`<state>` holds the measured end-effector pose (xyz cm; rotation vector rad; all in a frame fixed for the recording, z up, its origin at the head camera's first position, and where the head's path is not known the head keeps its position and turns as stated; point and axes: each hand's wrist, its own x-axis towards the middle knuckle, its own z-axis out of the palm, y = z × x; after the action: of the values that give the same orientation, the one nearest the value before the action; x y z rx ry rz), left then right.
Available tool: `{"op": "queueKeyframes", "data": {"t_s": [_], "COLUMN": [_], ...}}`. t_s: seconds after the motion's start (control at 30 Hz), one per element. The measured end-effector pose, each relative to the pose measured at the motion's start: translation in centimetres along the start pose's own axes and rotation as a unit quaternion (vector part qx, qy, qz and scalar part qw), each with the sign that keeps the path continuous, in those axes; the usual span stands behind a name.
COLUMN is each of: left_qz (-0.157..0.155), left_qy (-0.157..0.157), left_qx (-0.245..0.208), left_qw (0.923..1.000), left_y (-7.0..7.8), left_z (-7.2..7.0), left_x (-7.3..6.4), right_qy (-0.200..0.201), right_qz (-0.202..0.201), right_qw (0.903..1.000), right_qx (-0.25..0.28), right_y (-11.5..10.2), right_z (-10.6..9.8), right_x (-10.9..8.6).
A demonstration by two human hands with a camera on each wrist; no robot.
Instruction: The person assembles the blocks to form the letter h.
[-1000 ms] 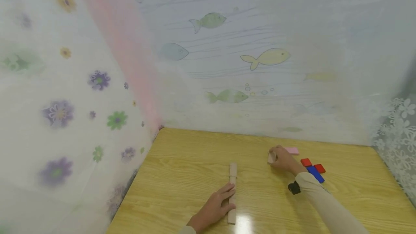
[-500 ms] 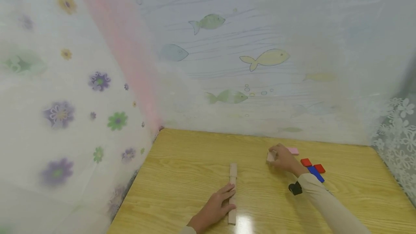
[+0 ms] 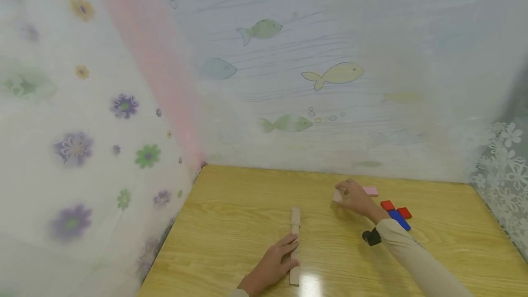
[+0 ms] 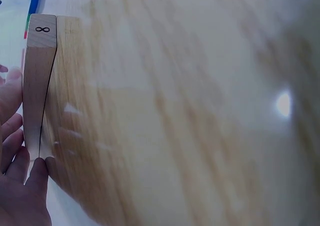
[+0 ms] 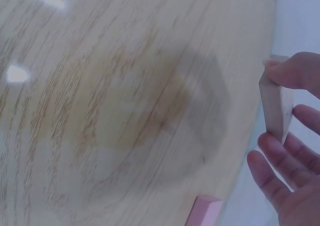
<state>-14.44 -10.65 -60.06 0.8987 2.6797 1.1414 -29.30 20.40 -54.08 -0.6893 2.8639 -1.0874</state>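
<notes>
Pale wooden blocks (image 3: 294,277) lie end to end in a line on the table, with a joint near the far end. My left hand (image 3: 270,264) rests against them, thumb and fingertips touching the wood. In the left wrist view, a wooden block (image 4: 40,65) bears a dark figure 8 on its end, and my fingertips sit along its side. Farther off to the right, my right hand (image 3: 355,199) pinches another pale wooden block (image 3: 337,195) between thumb and fingers. In the right wrist view, that block (image 5: 275,105) is tilted, with the thumb over its top edge.
A pink block (image 3: 370,191) lies just beyond the right hand. Two red blocks (image 3: 387,205) and a blue block (image 3: 399,220) lie beside the right forearm. A small black object (image 3: 371,237) shows by the right sleeve. Printed sheets (image 3: 264,81) stand behind and left of the wooden table (image 3: 243,191).
My right hand has moved slightly left and away with the wooden block in its pinch. The left hand stays where it was on the line of blocks.
</notes>
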Motion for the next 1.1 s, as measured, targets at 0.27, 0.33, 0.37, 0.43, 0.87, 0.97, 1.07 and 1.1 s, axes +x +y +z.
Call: {"op": "queueKeyframes", "data": {"t_s": [0.27,0.33,0.37,0.43,0.87,0.97,1.07,1.1], "left_qz": [0.004,0.005,0.006,0.006,0.002,0.003,0.004,0.005], "left_qy": [0.004,0.005,0.006,0.007,0.007,0.005,0.004,0.004], "left_qx": [-0.001,-0.001,-0.002,-0.002,0.001,-0.001,-0.001,0.001], "left_qw": [1.0000,1.0000,1.0000,1.0000,1.0000,1.0000,1.0000,1.0000], "left_y": [-0.2,-0.2,-0.2,-0.2,0.1,0.3,0.4,0.4], "left_z": [0.1,0.1,0.1,0.1,-0.1,-0.2,-0.3,-0.3], "left_x": [0.0,0.0,0.0,0.0,-0.1,-0.1,-0.1,-0.1], "right_qy": [0.015,0.019,0.021,0.025,0.015,0.016,0.015,0.014], "right_qz": [-0.016,-0.020,-0.022,-0.025,-0.035,-0.037,-0.035,-0.035], "right_qw": [0.9997,0.9996,0.9995,0.9992,0.9993,0.9991,0.9992,0.9992], "right_qx": [0.005,0.001,-0.006,-0.018,0.002,0.010,0.013,0.016], "right_y": [-0.8,-1.1,-1.3,-1.5,-2.7,-3.1,-3.4,-3.5], "right_z": [0.8,1.0,1.1,1.3,2.4,2.6,2.8,2.9], "right_x": [0.4,0.4,0.5,0.6,1.6,1.7,1.9,2.0]}}
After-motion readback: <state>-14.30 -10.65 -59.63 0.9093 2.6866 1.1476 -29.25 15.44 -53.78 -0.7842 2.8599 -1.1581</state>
